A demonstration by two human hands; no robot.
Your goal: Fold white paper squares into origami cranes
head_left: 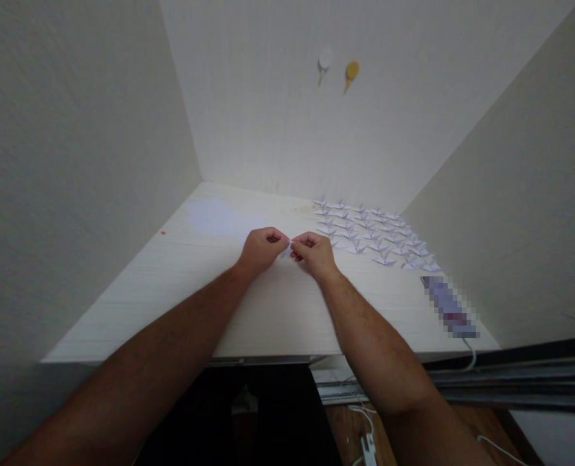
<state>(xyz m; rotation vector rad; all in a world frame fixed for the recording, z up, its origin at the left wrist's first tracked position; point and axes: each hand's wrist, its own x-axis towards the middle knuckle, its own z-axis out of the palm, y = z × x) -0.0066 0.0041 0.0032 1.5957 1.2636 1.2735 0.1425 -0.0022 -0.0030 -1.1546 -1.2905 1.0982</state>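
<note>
My left hand and my right hand meet above the middle of the white table. Both pinch a small piece of white paper between thumb and fingers, and most of it is hidden by the fingertips. How far it is folded cannot be made out. To the right of my right hand stand several rows of small white paper cranes. Beyond my left hand lies a spread of pale white paper, its separate pieces hard to tell apart.
A blurred-out phone-like device lies at the right edge, with a white cable hanging from it. Walls enclose the table on three sides. Two hooks, one white and one yellow, are on the back wall. A power strip is below.
</note>
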